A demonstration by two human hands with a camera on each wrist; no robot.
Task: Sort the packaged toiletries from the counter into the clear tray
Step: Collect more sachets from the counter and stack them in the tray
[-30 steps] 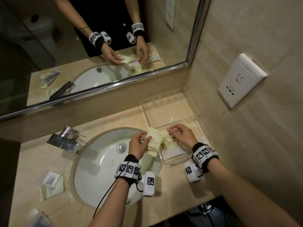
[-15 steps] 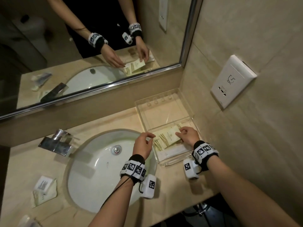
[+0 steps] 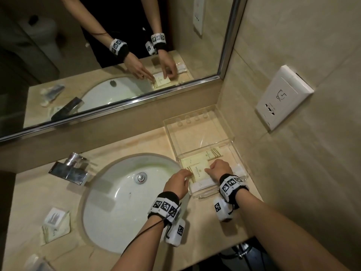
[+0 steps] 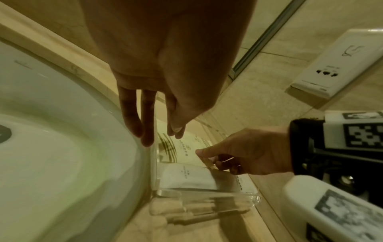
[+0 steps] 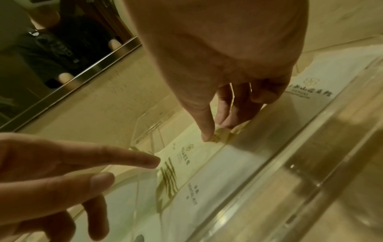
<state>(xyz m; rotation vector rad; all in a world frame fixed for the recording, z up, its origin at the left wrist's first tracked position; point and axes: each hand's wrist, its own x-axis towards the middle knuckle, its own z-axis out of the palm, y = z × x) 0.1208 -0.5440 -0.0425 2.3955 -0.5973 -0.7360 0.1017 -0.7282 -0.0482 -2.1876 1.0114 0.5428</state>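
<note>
a: from the head view, clear tray [image 3: 237,151] at the right end of the bench [image 3: 125,145], against the side wall. cream packet [image 3: 197,172] lying flat inside its near half, on top of other packets. left hand [image 3: 176,185] at the tray's left edge, right hand [image 3: 219,172] over the packet's right end.

b: fingers hard to read from up there, only knuckles and backs. clearer from the left wrist: left hand [image 4: 163,68] with fingers [image 4: 147,122] straight and hanging down, tips at the tray's left wall and the striped end of the cream packet [image 4: 182,150], curled round nothing.

a: and the right hand [image 4: 244,153] in that same view: forefinger stretched out onto the packet, other fingers tucked under.

b: closer still from the right wrist. right hand [image 5: 232,49], thumb and fingers [image 5: 204,121] closed in a pinch on the corner of the cream packet [image 5: 186,165]. left hand [image 5: 47,168] coming in from the left, forefinger out straight, tip touching the striped end.

a: white packet [image 4: 186,178] just near of the cream one, against the tray's near wall. only a sliver of it from the head view.

b: seen only from the head: loose packets [image 3: 55,223] on the bench far left of the sink [image 3: 125,202], well apart from the tray. tap [image 3: 68,169] behind the sink, mirror [image 3: 109,55] above, wall socket [image 3: 283,96] on the right.
</note>
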